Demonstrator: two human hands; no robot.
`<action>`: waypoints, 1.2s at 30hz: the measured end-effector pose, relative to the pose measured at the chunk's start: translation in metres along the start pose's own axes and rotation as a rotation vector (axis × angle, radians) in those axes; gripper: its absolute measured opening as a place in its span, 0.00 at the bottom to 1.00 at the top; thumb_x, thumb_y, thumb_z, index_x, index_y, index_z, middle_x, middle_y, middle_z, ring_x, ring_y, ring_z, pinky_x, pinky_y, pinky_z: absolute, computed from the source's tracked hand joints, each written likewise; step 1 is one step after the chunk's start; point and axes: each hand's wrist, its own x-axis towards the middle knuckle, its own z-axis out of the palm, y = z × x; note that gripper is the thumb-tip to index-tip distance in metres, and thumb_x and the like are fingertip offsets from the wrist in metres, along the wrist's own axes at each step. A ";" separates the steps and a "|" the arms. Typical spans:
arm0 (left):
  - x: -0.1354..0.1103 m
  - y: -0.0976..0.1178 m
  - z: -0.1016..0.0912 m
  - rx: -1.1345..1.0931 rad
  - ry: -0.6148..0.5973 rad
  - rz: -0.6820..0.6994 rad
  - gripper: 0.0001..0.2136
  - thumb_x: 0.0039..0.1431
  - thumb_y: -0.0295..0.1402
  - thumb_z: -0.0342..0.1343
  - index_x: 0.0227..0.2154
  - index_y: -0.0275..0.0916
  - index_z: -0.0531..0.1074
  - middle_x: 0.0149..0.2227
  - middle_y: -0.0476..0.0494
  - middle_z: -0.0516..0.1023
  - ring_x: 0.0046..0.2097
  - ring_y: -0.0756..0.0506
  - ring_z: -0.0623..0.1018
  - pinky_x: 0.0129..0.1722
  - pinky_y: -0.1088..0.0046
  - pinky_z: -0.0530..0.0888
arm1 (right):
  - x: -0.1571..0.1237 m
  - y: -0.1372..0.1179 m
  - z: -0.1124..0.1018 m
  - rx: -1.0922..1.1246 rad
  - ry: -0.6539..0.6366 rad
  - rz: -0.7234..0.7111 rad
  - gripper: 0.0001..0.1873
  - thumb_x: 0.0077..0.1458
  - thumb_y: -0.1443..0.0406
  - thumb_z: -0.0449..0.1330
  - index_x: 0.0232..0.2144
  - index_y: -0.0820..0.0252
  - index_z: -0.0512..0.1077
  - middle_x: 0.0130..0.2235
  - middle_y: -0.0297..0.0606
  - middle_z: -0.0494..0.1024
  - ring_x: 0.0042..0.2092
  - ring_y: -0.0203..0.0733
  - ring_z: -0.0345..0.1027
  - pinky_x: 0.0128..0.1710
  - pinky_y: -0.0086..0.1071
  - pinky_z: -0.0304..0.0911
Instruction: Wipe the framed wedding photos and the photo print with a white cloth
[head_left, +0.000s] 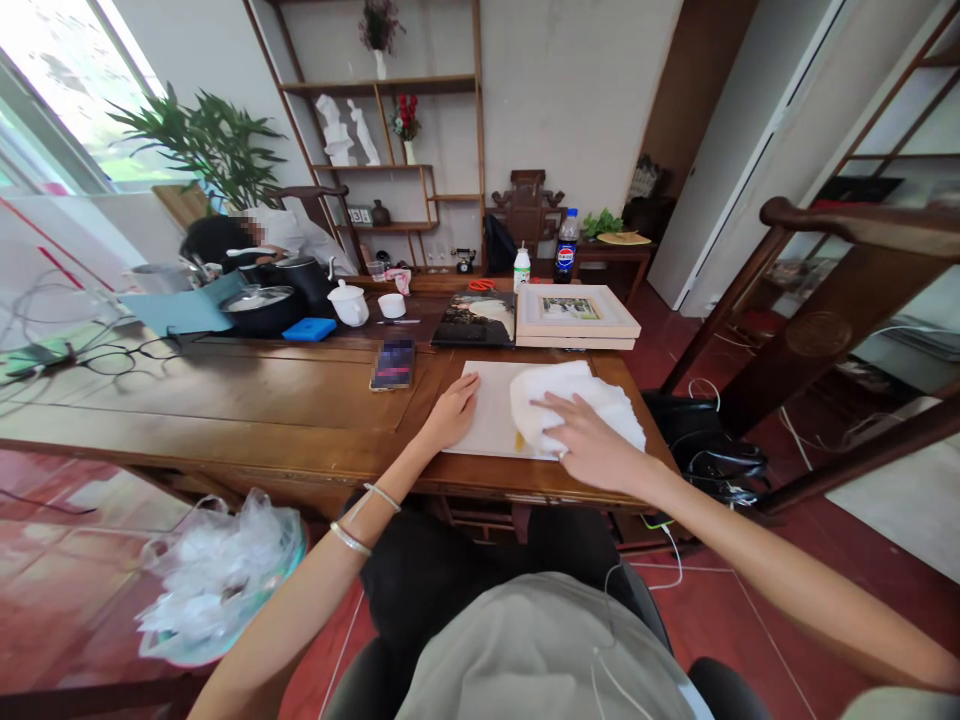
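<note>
A white board point(491, 415) lies flat on the wooden table point(247, 400) in front of me. My left hand point(452, 412) rests on its left edge, fingers curled down against it. My right hand point(589, 442) presses flat, fingers stretched out, on a crumpled white cloth or tissue point(581, 400) that covers the board's right part. A small yellowish spot shows on the board beside the cloth. Two bracelets ring my left wrist.
A phone point(393, 363) lies left of the board. Behind it are a framed picture point(576, 312), a dark book point(475, 319), a Pepsi bottle point(566, 246), a white teapot point(350, 303) and pots. Another person sits at the far left. A bin with a plastic bag point(217, 580) stands left of me.
</note>
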 end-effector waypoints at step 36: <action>0.000 0.001 -0.002 -0.017 -0.005 -0.002 0.21 0.61 0.30 0.40 0.55 0.32 0.66 0.60 0.37 0.64 0.63 0.42 0.62 0.64 0.59 0.58 | 0.023 0.022 -0.007 -0.034 0.001 0.138 0.22 0.62 0.55 0.48 0.49 0.63 0.70 0.61 0.55 0.61 0.66 0.59 0.38 0.58 0.67 0.30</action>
